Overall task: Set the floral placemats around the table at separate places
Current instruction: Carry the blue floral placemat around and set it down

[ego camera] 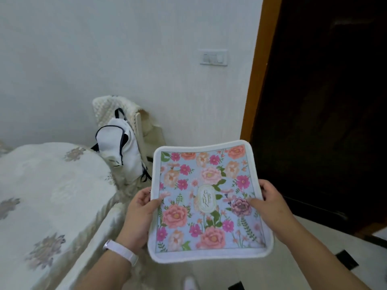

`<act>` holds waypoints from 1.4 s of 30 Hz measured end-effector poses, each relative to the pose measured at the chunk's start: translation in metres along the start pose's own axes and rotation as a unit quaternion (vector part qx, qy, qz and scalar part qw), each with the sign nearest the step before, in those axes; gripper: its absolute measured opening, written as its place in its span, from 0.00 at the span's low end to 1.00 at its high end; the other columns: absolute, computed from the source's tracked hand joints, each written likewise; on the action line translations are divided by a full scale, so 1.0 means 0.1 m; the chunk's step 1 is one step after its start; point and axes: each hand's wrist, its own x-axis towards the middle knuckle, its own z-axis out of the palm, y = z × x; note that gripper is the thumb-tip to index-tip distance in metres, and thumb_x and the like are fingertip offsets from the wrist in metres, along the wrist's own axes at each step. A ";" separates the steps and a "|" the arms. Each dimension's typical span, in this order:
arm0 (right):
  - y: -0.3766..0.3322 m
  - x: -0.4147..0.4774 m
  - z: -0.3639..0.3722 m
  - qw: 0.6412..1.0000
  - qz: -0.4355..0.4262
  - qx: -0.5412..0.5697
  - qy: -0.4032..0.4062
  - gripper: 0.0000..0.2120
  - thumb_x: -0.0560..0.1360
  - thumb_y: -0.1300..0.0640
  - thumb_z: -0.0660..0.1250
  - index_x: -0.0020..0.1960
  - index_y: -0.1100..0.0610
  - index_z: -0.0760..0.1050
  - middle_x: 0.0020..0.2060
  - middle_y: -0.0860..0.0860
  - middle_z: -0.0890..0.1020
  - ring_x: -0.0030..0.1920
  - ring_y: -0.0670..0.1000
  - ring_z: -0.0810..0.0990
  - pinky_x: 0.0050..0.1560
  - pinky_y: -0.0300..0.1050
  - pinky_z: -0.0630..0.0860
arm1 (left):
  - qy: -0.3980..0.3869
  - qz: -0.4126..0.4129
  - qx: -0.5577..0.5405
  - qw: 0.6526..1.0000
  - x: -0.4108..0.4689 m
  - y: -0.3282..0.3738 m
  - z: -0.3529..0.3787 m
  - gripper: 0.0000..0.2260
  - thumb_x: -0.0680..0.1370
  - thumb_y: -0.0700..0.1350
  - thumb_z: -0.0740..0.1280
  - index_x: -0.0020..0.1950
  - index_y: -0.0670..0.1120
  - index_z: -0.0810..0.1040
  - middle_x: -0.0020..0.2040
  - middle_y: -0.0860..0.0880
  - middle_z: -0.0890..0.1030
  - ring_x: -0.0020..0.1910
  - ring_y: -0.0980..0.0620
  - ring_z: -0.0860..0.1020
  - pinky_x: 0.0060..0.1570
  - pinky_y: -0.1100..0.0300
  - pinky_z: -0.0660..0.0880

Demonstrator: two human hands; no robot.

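1. The floral placemat (209, 201) is held face up in the air over the floor (303, 237), with its long axis running away from the person.
2. The left grip (140, 208) pinches its left edge, thumb on top. The right grip (270, 204) pinches the right edge likewise.
3. The cloth-covered tabletop (41, 185) lies left of the mat, nearer the left grip.
4. Beyond are a chair (104, 107) carrying a white bag (121, 143) and, to the right, a dark doorway (324, 101).

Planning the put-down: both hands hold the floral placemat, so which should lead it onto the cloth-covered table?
Probably the left. The left hand holds the floral placemat by the edge nearest the cloth-covered table; the right hand holds the opposite edge, beside the dark doorway.
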 end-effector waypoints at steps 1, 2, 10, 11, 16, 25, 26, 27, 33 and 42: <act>-0.02 0.16 0.10 1.000 0.002 -0.004 -0.011 0.12 0.77 0.63 0.68 0.54 0.48 0.74 0.47 0.50 0.84 0.38 0.47 0.86 0.31 0.41 0.80 | 0.015 -0.001 -0.009 1.000 0.10 0.00 -0.06 0.13 0.74 0.37 0.71 0.57 0.41 0.74 0.51 0.37 0.84 0.47 0.32 0.83 0.50 0.33 0.77; -0.05 0.32 0.20 1.000 0.004 -0.007 -0.021 0.12 0.77 0.63 0.68 0.55 0.48 0.74 0.47 0.50 0.84 0.38 0.48 0.86 0.32 0.42 0.81 | 0.026 -0.003 -0.019 0.999 0.21 0.00 -0.11 0.13 0.74 0.37 0.71 0.56 0.41 0.74 0.51 0.36 0.84 0.47 0.32 0.83 0.50 0.33 0.77; -0.57 1.54 0.91 0.998 -0.002 -0.025 -0.055 0.12 0.77 0.64 0.68 0.55 0.50 0.73 0.47 0.53 0.84 0.38 0.52 0.87 0.33 0.47 0.82 | 0.050 0.003 -0.062 0.997 1.46 0.28 -0.34 0.11 0.75 0.36 0.70 0.56 0.40 0.75 0.50 0.37 0.84 0.45 0.33 0.83 0.47 0.35 0.79; -0.67 1.68 0.99 0.998 -0.007 -0.032 -0.055 0.12 0.77 0.64 0.68 0.55 0.50 0.73 0.47 0.53 0.84 0.39 0.52 0.87 0.34 0.48 0.83 | 0.053 0.007 -0.064 0.997 1.61 0.34 -0.37 0.11 0.75 0.36 0.70 0.56 0.40 0.75 0.49 0.37 0.84 0.45 0.33 0.83 0.46 0.37 0.80; -1.28 2.39 1.52 0.993 -0.056 -0.077 -0.075 0.12 0.76 0.63 0.69 0.55 0.50 0.73 0.46 0.52 0.84 0.38 0.50 0.87 0.34 0.48 0.83 | 0.072 0.030 -0.085 0.993 2.28 0.74 -0.65 0.11 0.75 0.36 0.70 0.56 0.41 0.75 0.49 0.39 0.85 0.45 0.34 0.84 0.46 0.38 0.80; -1.82 3.25 2.65 0.977 -0.106 -0.081 -0.164 0.12 0.76 0.64 0.69 0.54 0.52 0.73 0.46 0.53 0.84 0.37 0.50 0.86 0.35 0.49 0.82 | 0.176 0.096 -0.059 0.978 2.82 1.43 -1.47 0.11 0.75 0.37 0.71 0.54 0.40 0.75 0.49 0.40 0.85 0.44 0.37 0.84 0.44 0.41 0.81; -1.86 3.32 2.77 0.975 -0.110 -0.081 -0.174 0.11 0.76 0.64 0.69 0.53 0.51 0.73 0.46 0.53 0.84 0.37 0.50 0.86 0.35 0.48 0.82 | 0.187 0.101 -0.057 0.976 2.84 1.48 -1.54 0.10 0.75 0.37 0.71 0.54 0.41 0.75 0.49 0.41 0.85 0.44 0.38 0.84 0.43 0.42 0.82; -1.89 3.39 2.88 0.973 -0.112 -0.082 -0.184 0.11 0.76 0.64 0.69 0.52 0.51 0.73 0.46 0.53 0.84 0.37 0.50 0.86 0.35 0.48 0.82 | 0.198 0.104 -0.056 0.973 2.87 1.52 -1.61 0.10 0.75 0.37 0.71 0.54 0.41 0.75 0.49 0.41 0.85 0.44 0.38 0.85 0.43 0.42 0.82; -2.00 3.84 3.52 0.954 -0.106 -0.097 -0.264 0.13 0.76 0.63 0.69 0.58 0.53 0.72 0.45 0.52 0.84 0.36 0.51 0.87 0.33 0.49 0.82 | 0.286 0.094 -0.073 0.951 3.03 1.56 -1.91 0.10 0.75 0.36 0.70 0.55 0.40 0.75 0.47 0.41 0.85 0.43 0.39 0.85 0.38 0.47 0.82; -2.46 4.80 4.34 0.910 -0.130 -0.107 -0.379 0.12 0.76 0.64 0.68 0.53 0.49 0.72 0.45 0.52 0.84 0.36 0.50 0.87 0.30 0.43 0.81 | 0.392 0.087 -0.115 0.908 3.63 1.74 -2.03 0.10 0.75 0.36 0.70 0.56 0.40 0.75 0.50 0.39 0.84 0.46 0.37 0.84 0.45 0.42 0.81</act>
